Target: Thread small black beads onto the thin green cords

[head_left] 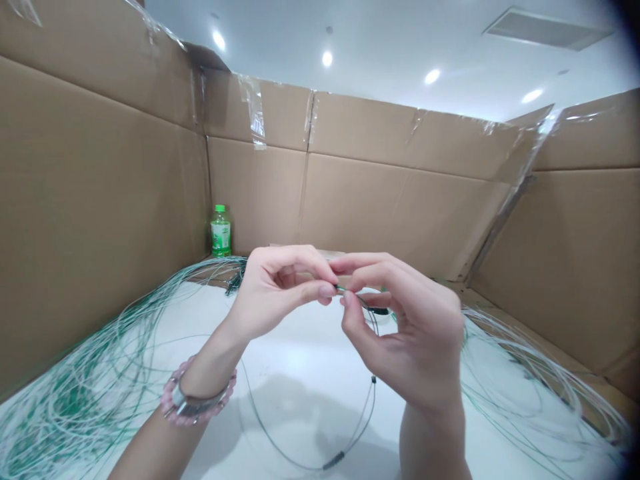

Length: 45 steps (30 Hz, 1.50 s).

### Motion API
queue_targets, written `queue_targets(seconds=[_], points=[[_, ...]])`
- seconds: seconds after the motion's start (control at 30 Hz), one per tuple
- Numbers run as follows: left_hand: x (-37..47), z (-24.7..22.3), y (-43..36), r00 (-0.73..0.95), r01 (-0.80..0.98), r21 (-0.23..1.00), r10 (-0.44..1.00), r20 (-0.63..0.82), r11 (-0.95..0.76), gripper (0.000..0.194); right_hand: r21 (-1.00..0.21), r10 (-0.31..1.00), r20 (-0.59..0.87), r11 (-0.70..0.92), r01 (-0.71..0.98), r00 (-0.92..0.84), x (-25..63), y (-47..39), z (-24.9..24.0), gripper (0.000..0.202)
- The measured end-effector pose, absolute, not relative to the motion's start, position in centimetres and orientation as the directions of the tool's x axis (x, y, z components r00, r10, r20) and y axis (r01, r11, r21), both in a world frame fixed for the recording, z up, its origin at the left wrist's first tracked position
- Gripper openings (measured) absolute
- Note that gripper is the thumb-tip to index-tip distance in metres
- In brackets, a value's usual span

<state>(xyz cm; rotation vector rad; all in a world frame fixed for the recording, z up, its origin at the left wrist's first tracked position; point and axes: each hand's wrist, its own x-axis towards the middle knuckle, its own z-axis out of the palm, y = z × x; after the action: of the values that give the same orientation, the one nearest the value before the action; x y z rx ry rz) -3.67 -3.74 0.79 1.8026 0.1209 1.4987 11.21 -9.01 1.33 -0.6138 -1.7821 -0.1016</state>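
Both hands meet near the middle of the view, above a white surface. My left hand [287, 283] pinches one end of a short dark green piece of cord between thumb and forefinger. Close beside it, my right hand [400, 313] grips the same cord [341, 288] with thumb and fingertips. From the right hand a thin dark loop [280, 452] hangs down, with a coiled black section [333, 461] at its bottom and a small black knot [373, 379] higher up. A black piece [379, 311] shows beside the right fingers.
Tangled green and white cords [75, 393] lie at the left, and more cords [530, 373] at the right. A green-capped bottle [221, 233] stands in the back left corner. Cardboard walls [400, 200] surround the white table [290, 353].
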Motion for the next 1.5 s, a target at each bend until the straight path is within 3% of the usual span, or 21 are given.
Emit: queue_targets(seconds=[0.33,0.63,1.5], points=[[-3.1,0.1,-3.3,0.281,-0.555,0.574,0.514,0.81,-0.602,0.008,-0.255,0.314,0.945,0.885,0.388,-0.093,10.6,-8.8,1.2,0.022],[-1.5,-0.3,-3.8,0.246,-0.706,0.569,0.607,0.756,-0.423,0.003,-0.243,0.266,0.964,0.883,0.401,-0.002,10.3,-8.6,0.9,0.023],[-1.4,-0.4,-3.8,0.206,-0.664,0.59,0.647,0.734,-0.459,0.006,-0.236,0.258,0.966,0.882,0.409,0.001,10.4,-8.4,0.8,0.022]])
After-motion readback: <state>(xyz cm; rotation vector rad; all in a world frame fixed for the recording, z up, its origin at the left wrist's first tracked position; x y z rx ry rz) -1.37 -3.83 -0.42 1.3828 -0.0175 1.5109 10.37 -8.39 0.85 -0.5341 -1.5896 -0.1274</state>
